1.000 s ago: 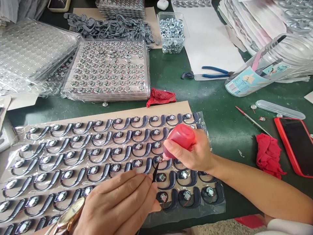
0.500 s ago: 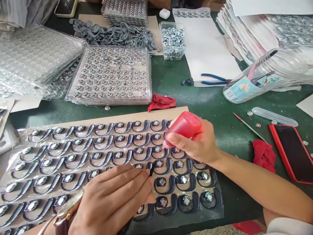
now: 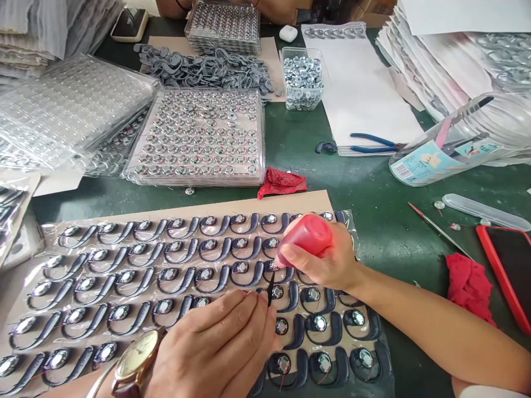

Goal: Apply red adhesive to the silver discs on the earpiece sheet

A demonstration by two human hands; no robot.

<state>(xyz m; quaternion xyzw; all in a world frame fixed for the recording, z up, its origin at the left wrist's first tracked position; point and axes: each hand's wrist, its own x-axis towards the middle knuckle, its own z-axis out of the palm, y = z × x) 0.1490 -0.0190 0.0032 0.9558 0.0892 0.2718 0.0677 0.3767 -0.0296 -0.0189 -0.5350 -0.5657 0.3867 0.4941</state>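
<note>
My right hand (image 3: 323,257) is wrapped round a red squeeze bottle (image 3: 309,235), tilted so its nozzle points down and left at a black ear-hook piece in the grid. My left hand (image 3: 219,342) grips black tweezers (image 3: 271,287); only their thin pointed end shows, close to the bottle's nozzle. Under both hands lies a clear film-covered board (image 3: 236,202) with rows of ear-hook pieces (image 3: 241,267), each bearing a small round silver speaker with fine red wires. The fingers of my left hand hide some of the lower pieces.
Behind stand stacked trays of round speakers (image 3: 199,138), a pile of grey hook parts (image 3: 207,69) and a tub of metal discs (image 3: 302,83). To the right are blue-handled pliers (image 3: 373,143), a plastic jar (image 3: 431,160), red cloth (image 3: 468,284) and a red-cased phone (image 3: 506,265). Another person's arms show at the back.
The view has shifted, so the table appears lower and further right. The bottle's nozzle and the tweezers' tip have come together at one ear-hook piece. Both hands keep their grip.
</note>
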